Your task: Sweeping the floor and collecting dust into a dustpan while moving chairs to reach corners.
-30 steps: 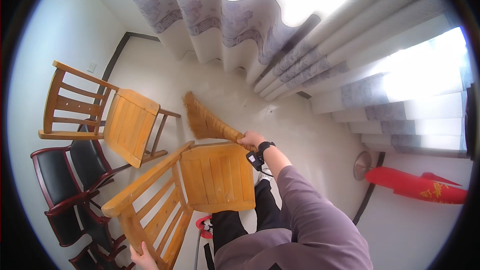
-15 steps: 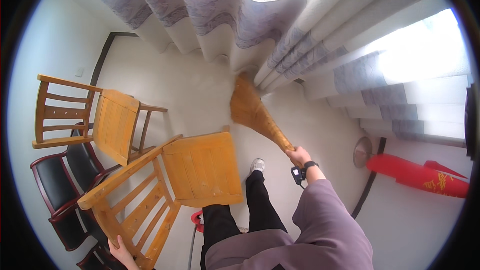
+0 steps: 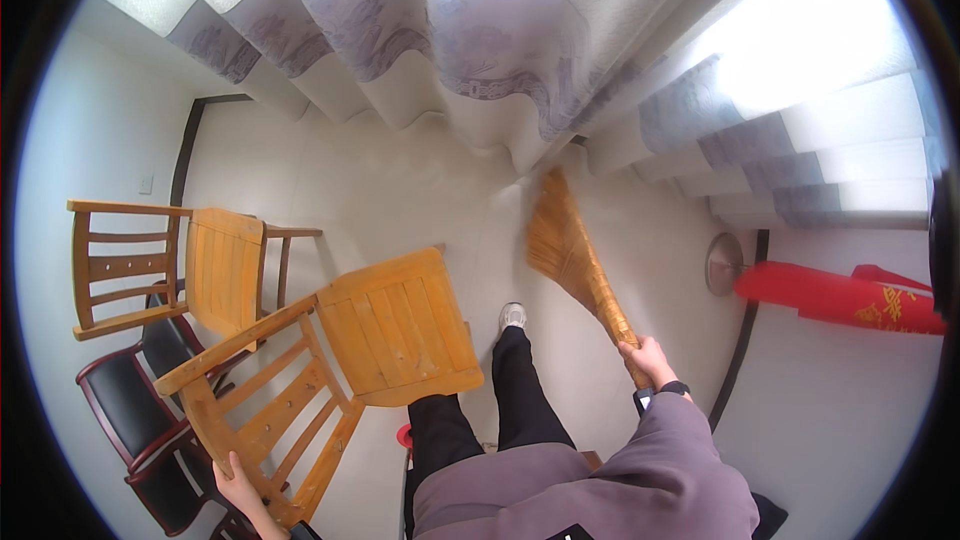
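My right hand [image 3: 650, 358] is closed around the handle of a straw broom [image 3: 568, 245]. The broom slants away from me, its wide bristle end low over the pale floor close to the curtain hem. At my lower left, my left hand [image 3: 238, 488] grips the backrest of a wooden chair [image 3: 395, 330]. That chair stands at an angle just left of my legs, its slatted seat toward the middle of the room. My left fingers wrap the edge of the back rail, partly hidden behind the wood.
A second wooden chair [image 3: 222, 265] stands farther left. Black-cushioned armchairs with dark red frames [image 3: 130, 400] line the left wall. Long white and grey curtains [image 3: 490, 50] hang ahead and to the right. A red sash-like banner [image 3: 840, 297] beside a round metal base [image 3: 722, 265] is at the right.
The broom and my right hand have moved to the right and nearer to me. The view has shifted slightly. My left hand stays on the chair.
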Tool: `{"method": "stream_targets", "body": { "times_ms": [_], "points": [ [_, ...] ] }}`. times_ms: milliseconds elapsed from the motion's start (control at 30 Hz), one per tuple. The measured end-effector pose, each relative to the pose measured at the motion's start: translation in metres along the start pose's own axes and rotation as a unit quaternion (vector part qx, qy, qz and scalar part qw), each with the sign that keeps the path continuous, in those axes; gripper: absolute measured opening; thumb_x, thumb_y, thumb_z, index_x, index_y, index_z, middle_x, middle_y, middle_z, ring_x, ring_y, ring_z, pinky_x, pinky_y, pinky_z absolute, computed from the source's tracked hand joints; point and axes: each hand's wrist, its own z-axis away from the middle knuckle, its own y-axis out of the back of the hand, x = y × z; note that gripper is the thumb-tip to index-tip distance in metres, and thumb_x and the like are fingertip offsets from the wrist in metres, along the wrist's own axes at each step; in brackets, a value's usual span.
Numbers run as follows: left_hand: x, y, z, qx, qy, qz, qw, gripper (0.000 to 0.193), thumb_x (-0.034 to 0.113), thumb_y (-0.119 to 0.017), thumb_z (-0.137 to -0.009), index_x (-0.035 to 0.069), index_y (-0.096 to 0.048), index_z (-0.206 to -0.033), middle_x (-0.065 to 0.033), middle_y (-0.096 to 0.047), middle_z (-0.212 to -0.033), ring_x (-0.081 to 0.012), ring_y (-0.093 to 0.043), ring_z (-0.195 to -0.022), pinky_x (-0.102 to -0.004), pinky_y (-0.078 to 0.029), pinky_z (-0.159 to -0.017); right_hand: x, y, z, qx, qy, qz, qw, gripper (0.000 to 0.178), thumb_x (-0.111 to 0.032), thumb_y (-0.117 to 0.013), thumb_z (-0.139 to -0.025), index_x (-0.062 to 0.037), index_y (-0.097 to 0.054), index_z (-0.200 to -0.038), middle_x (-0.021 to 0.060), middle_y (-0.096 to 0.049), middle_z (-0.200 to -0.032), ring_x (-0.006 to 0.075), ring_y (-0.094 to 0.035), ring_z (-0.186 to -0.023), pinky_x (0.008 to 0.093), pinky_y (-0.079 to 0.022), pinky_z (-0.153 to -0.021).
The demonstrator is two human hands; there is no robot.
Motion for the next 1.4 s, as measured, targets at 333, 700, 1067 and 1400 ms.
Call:
{"method": "stream_targets", "body": {
  "times_ms": [333,700,1067,1400],
  "points": [
    [0.031,-0.011,-0.002,0.012,-0.017,-0.045,0.999,0.022,0.014,-0.056,-0.087,-0.006,-0.054,-0.097,-0.0084,-0.060,-0.081,-0.0136,-0.054,-0.072,-0.0266,-0.044,-0.066,-0.140,-0.010,-0.042,-0.063,0.181,-0.054,0.980,0.049,-0.046,-0.062,-0.072,-0.0049,-0.064,-0.099,0.0137,-0.066,-0.086,0.0246,-0.063,-0.084,0.0341,-0.047,-0.076],
    [0.008,-0.011,-0.025,-0.010,0.001,0.039,0.999,0.026,0.008,-0.051,-0.088,-0.005,-0.050,-0.111,-0.0123,-0.060,-0.097,-0.0182,-0.059,-0.086,-0.0272,-0.047,-0.075,-0.382,-0.082,-0.053,-0.375,0.142,-0.368,0.839,0.045,-0.042,-0.060,-0.081,-0.0004,-0.052,-0.097,0.0079,-0.056,-0.075,0.0178,-0.055,-0.056,0.0293,-0.046,-0.047],
    [0.074,-0.020,-0.007,0.029,-0.021,-0.139,0.990,0.028,0.020,-0.066,-0.081,-0.004,-0.059,-0.094,-0.0167,-0.062,-0.080,-0.0242,-0.055,-0.069,-0.0340,-0.046,-0.067,-0.412,-0.139,-0.168,-0.313,0.179,-0.378,0.853,0.035,-0.037,-0.064,-0.077,-0.0061,-0.056,-0.091,0.0025,-0.054,-0.071,0.0129,-0.052,-0.054,0.0258,-0.042,-0.045],
    [0.078,-0.016,-0.009,0.038,-0.008,-0.145,0.989,0.030,0.020,-0.066,-0.080,-0.007,-0.060,-0.093,-0.0190,-0.063,-0.083,-0.0254,-0.057,-0.073,-0.0343,-0.047,-0.070,-0.229,-0.070,-0.188,-0.216,0.067,-0.389,0.893,0.046,-0.030,-0.071,-0.072,0.0045,-0.059,-0.101,0.0108,-0.062,-0.085,0.0182,-0.058,-0.068,0.0313,-0.047,-0.058]
  ]
}}
